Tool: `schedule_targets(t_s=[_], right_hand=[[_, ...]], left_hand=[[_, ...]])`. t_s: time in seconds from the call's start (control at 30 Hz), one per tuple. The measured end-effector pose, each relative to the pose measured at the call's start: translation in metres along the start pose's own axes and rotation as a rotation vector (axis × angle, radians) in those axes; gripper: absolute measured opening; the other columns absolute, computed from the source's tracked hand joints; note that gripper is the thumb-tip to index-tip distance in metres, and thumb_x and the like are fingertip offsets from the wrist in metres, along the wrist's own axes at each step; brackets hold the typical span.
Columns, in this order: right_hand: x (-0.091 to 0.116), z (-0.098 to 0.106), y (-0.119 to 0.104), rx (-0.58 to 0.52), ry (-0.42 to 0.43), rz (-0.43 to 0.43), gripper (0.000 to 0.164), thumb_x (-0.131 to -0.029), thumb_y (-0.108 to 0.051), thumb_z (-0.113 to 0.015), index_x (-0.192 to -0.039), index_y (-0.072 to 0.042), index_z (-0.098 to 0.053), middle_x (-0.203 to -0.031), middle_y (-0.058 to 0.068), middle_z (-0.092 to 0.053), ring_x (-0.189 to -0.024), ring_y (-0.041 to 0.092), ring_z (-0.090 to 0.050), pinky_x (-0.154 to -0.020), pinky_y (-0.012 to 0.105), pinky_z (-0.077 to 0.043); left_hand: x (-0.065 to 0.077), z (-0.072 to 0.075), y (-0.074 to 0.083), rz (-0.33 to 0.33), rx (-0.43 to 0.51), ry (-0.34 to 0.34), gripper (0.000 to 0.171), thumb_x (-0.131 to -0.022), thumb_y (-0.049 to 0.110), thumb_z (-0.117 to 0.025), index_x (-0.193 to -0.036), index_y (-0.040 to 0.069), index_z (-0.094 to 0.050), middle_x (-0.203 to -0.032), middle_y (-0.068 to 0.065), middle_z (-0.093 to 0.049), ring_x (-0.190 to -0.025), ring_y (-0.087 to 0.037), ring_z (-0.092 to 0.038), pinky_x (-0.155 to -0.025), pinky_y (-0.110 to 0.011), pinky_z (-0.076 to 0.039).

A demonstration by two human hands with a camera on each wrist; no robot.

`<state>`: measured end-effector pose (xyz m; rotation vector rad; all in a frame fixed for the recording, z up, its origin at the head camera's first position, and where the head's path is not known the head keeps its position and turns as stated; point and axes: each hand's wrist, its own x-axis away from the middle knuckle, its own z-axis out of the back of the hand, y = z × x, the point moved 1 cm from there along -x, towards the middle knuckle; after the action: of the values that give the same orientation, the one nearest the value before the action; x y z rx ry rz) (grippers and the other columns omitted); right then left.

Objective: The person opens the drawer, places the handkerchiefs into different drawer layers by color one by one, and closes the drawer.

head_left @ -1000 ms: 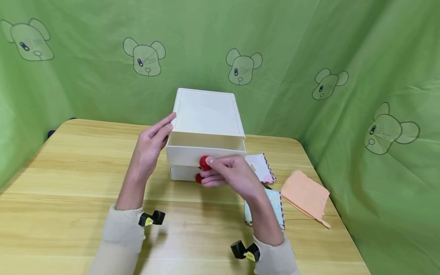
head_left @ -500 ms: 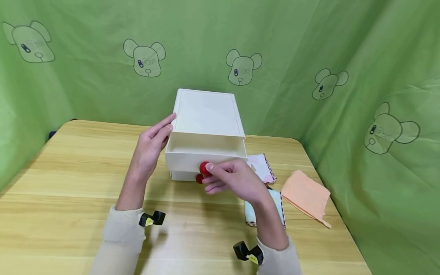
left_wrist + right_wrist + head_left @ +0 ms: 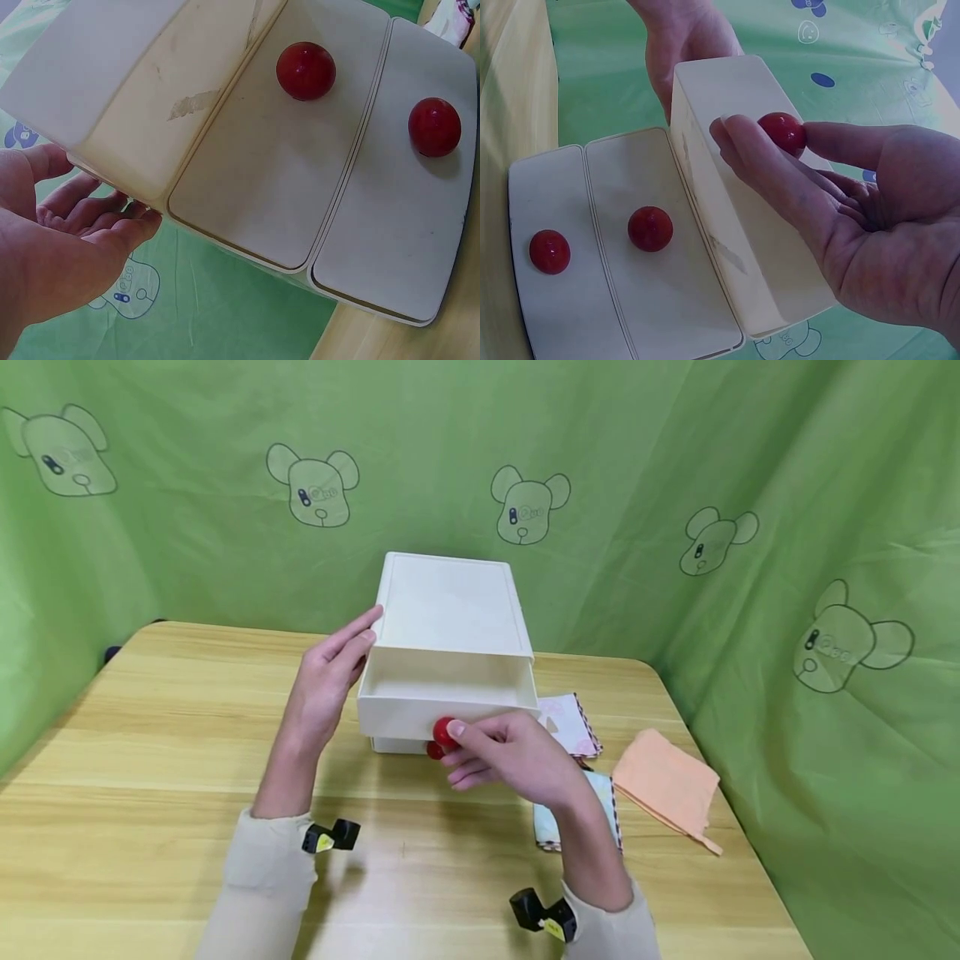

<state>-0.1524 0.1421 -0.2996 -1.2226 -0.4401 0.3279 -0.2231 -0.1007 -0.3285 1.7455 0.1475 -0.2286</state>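
A white drawer cabinet (image 3: 452, 602) stands on the table, its top drawer (image 3: 397, 717) pulled partway out toward me. My right hand (image 3: 517, 756) pinches that drawer's round red knob (image 3: 444, 732) between thumb and fingers. My left hand (image 3: 318, 685) rests against the cabinet's upper left side, fingertips at its top edge. In the left wrist view its fingers (image 3: 94, 206) lie along the side wall. Two lower drawers are closed, with a middle knob (image 3: 650, 229) and a bottom knob (image 3: 550, 251), both red. Brownish marks (image 3: 730, 255) show on the pulled-out drawer's side.
Right of the cabinet lie a folded white patterned cloth (image 3: 572, 725), a light blue one (image 3: 603, 793) partly behind my right forearm, and a peach cloth (image 3: 666, 787) with a loop. A green curtain (image 3: 435, 460) surrounds the wooden table (image 3: 172, 760).
The top drawer has slid farther out toward me, with my right hand moving along on its knob. More of the drawer's inside shows. My left hand has stayed against the cabinet's side.
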Motion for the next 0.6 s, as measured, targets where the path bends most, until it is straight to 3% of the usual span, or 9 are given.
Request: schedule_targets(t_s=[0.1, 0.4, 0.6], right_hand=[[0.001, 0.0, -0.001, 0.017, -0.002, 0.0, 0.037, -0.105, -0.029, -0.058, -0.109, 0.005, -0.074, -0.095, 0.017, -0.076, -0.087, 0.04, -0.075, -0.078, 0.042, -0.065], [0.008, -0.001, -0.004, 0.075, -0.023, -0.021, 0.037, -0.106, -0.03, -0.056, -0.103, 0.003, -0.074, -0.094, 0.014, -0.075, -0.084, 0.029, -0.075, -0.078, 0.039, -0.065], [0.012, -0.001, -0.007, 0.112, -0.043, -0.036, 0.038, -0.106, -0.032, -0.056, -0.102, 0.0, -0.075, -0.093, 0.012, -0.075, -0.085, 0.031, -0.075, -0.077, 0.036, -0.064]], left_hand=[[-0.001, 0.0, 0.0, 0.0, 0.002, -0.002, 0.042, -0.104, 0.031, -0.06, -0.143, 0.018, -0.059, -0.156, 0.005, -0.049, -0.147, -0.015, -0.041, -0.123, -0.042, -0.032], [-0.001, 0.0, 0.0, 0.008, 0.008, 0.0, 0.042, -0.104, 0.03, -0.06, -0.144, 0.018, -0.059, -0.156, 0.004, -0.049, -0.146, -0.015, -0.042, -0.123, -0.039, -0.034], [0.001, 0.0, 0.001, -0.002, 0.022, 0.001, 0.041, -0.104, 0.028, -0.06, -0.143, 0.016, -0.059, -0.155, 0.004, -0.05, -0.146, -0.014, -0.042, -0.122, -0.037, -0.034]])
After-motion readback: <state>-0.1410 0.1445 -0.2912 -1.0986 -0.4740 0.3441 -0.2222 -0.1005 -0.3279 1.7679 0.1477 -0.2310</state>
